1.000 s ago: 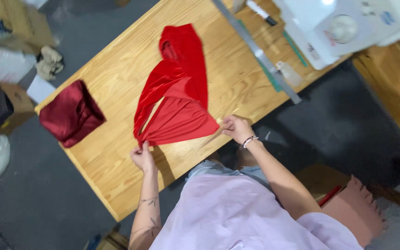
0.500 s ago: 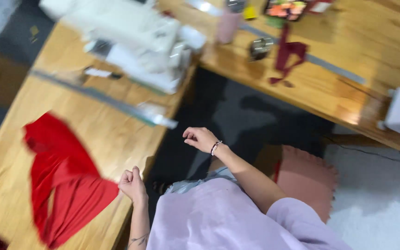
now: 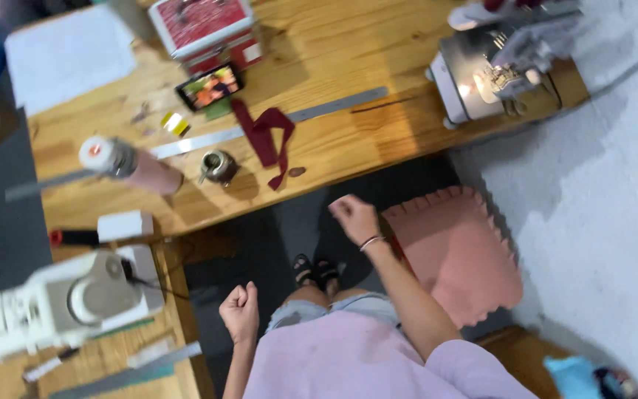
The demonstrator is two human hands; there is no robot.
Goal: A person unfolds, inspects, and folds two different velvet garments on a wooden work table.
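Observation:
My left hand (image 3: pixel 240 311) is curled into a fist with nothing in it, hanging beside the corner of the table that carries a white sewing machine (image 3: pixel 60 299). In front of me my right hand (image 3: pixel 354 217) is raised with loosely bent fingers and a bracelet on the wrist, and it holds nothing. It hovers over the dark floor, just short of the long wooden table (image 3: pixel 348 148). Nearest to it on that table lies a dark red fabric strip (image 3: pixel 267 137). A pink cushioned stool (image 3: pixel 455 255) stands right beside my right arm.
The wooden table also bears a long metal ruler (image 3: pixel 334 106), a phone (image 3: pixel 210 86) with a lit screen, a small metal cup (image 3: pixel 218 165), a pink bottle (image 3: pixel 131 162), a red box (image 3: pixel 204 28) and white paper (image 3: pixel 68 55). A second machine (image 3: pixel 492 74) stands far right.
The view has swung away from the red cloth, which is out of sight. Both hands have let it go and hang free; the second table and the stool are now in front.

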